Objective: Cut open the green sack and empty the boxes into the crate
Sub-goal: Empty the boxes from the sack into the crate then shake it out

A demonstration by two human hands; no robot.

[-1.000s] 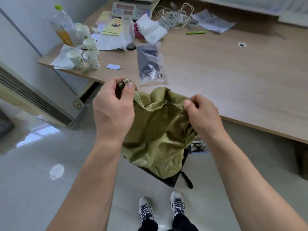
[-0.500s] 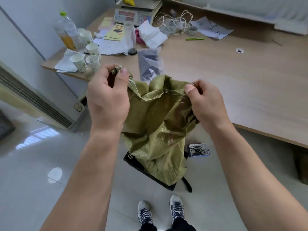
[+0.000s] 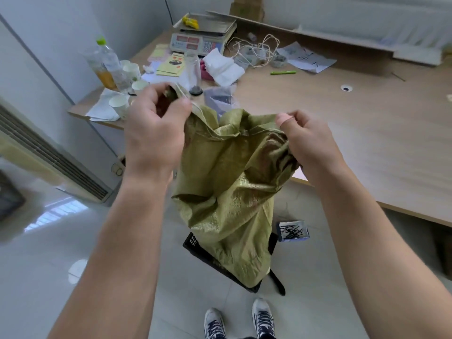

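Green sack [image 3: 227,192] raised higher | left hand [image 3: 154,133], right hand [image 3: 308,140]: fingers clamped on its hem | likely limp, light; grip hem between them

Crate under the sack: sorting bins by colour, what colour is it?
The crate is black; head view, partly hidden by the green sack.

Single head-worn wide-angle view, looking forward and down, close over hands
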